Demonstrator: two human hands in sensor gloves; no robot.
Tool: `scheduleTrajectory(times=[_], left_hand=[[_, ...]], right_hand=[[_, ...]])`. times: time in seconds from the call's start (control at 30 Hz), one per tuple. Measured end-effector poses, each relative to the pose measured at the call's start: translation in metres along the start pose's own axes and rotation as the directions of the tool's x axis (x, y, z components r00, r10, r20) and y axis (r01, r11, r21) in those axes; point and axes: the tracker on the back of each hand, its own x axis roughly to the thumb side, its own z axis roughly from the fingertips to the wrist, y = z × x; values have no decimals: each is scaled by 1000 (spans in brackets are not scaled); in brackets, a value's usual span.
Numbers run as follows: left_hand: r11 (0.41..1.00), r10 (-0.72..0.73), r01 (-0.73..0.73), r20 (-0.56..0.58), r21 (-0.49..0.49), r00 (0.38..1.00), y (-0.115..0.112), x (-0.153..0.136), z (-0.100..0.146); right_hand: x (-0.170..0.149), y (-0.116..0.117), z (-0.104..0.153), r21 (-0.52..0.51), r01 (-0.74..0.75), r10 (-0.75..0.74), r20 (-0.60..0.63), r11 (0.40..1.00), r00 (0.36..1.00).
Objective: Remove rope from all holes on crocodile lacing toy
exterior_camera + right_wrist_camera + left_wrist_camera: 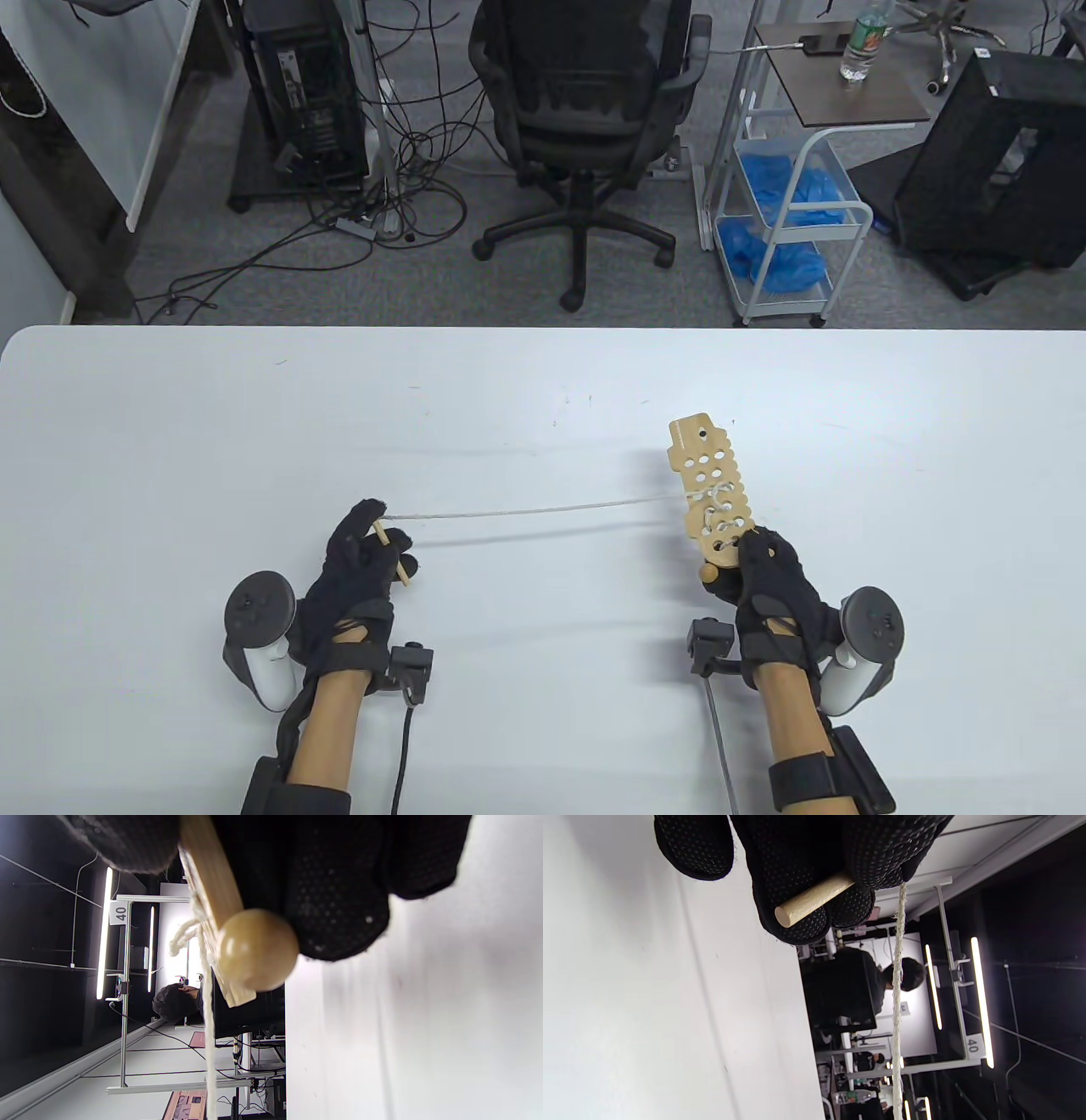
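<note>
— Table view: where is the rope (pixel 526 511) lying?
— Stretching taut between hands above the table (pixel 170 424). Left hand (pixel 361 564) is pinching its stiff wooden needle (pixel 392 555); right hand (pixel 776 586) is clamping the light, rigid crocodile board (pixel 708 488). Soft rope, probably best pulled near the holes.

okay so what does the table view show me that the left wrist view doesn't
Only the table view shows the crocodile board gripped by the right hand, with rope laced through the holes near that hand, and the office chair. Only the left wrist view shows the round cut end of the wooden stick close up. Both show the left hand pinching the stick, the taut rope and the white table.
</note>
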Motion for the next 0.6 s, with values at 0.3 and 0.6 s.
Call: scheduleTrajectory(times=[0.3, 0.6], left_hand=[[997, 22, -20, -25, 77, 999, 11, -6, -1], [989, 44, -40, -25, 139, 999, 18, -8, 1]], right_hand=[[-6, -8, 0, -59, 114, -117, -56, 992, 992], [-12, -16, 2, -131, 230, -245, -115, 964, 963]])
